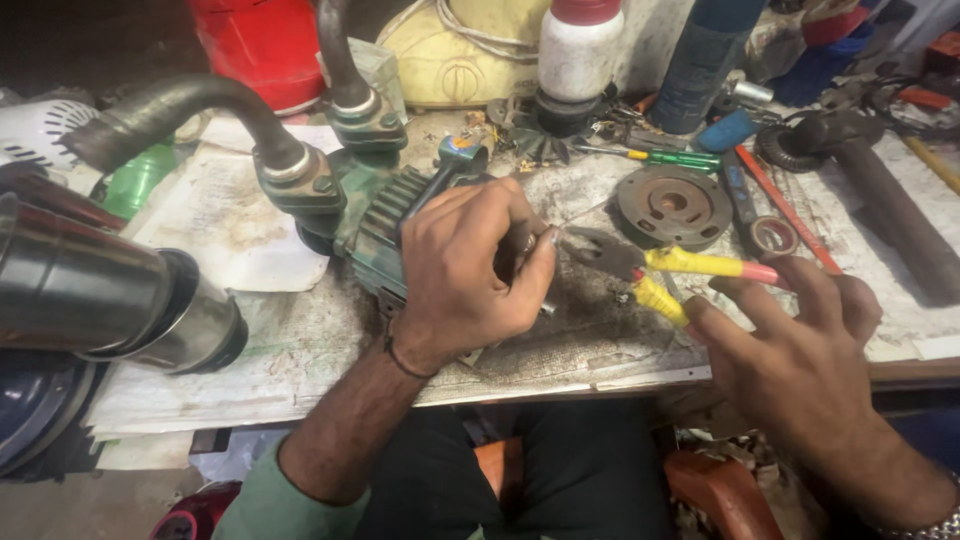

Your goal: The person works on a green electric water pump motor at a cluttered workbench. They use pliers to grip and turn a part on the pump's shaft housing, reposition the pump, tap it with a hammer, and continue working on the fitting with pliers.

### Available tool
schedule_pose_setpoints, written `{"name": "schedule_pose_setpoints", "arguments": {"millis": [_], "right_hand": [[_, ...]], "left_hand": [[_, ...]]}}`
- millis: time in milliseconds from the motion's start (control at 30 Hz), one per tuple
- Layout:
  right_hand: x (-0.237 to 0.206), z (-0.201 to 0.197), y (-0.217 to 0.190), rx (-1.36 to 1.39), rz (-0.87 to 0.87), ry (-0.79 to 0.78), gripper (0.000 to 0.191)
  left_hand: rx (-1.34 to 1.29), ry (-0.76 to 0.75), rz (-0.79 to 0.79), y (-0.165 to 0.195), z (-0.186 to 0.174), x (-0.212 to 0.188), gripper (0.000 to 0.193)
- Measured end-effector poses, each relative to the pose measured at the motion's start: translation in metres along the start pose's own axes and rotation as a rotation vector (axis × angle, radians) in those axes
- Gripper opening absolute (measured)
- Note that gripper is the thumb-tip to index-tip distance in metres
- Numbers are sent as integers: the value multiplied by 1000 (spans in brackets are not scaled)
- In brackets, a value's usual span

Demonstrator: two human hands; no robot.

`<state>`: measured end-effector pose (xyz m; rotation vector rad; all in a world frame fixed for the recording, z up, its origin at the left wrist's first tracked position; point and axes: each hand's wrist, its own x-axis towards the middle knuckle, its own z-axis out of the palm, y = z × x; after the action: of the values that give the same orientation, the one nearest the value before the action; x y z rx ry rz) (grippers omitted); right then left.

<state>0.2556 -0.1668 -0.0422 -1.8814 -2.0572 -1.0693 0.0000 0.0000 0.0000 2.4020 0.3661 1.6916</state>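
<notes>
My left hand [470,265] is curled over the front of a green water pump [375,215] on the workbench, its fingers closed around a small part of the pump that is hidden under them. My right hand [795,345] holds pliers [660,275] by their yellow handles. The dark jaws of the pliers point left and meet the pump right beside my left fingertips. Two black hoses [190,110] rise from fittings on top of the pump.
A round metal flange [672,205] lies right of the pump, with a green screwdriver [675,158], a hammer [880,195] and other tools behind. A white bottle [578,50], a yellow tank and a red container stand at the back. A steel pipe [100,295] lies at left.
</notes>
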Motion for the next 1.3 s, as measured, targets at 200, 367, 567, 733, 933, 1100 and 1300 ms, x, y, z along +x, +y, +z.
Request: {"name": "schedule_pose_setpoints", "arguments": {"millis": [200,367,567,733,933,1100,1300], "right_hand": [[8,-329,-50,-113,-78,6,38],[21,-475,-77,-134,-148,36,41],[-21,-634,-78,467,115,-601,28],[-42,-619,-90,1176,627,-945,30],[-49,-594,-83,1791,880,-1101,33],[-42,-666,-119,656,62,-427,27],[-11,-719,-118,-34,41,-99,27]], "left_hand": [[-33,4,5,223,-226,95,24],[-24,-1,15,314,-327,132,25],[-17,-13,27,459,-414,140,24],[-14,-10,25,463,-437,119,25],[-16,-17,32,459,-456,110,25],[-8,-13,33,489,-468,126,26],[5,-7,36,495,-469,179,24]]}}
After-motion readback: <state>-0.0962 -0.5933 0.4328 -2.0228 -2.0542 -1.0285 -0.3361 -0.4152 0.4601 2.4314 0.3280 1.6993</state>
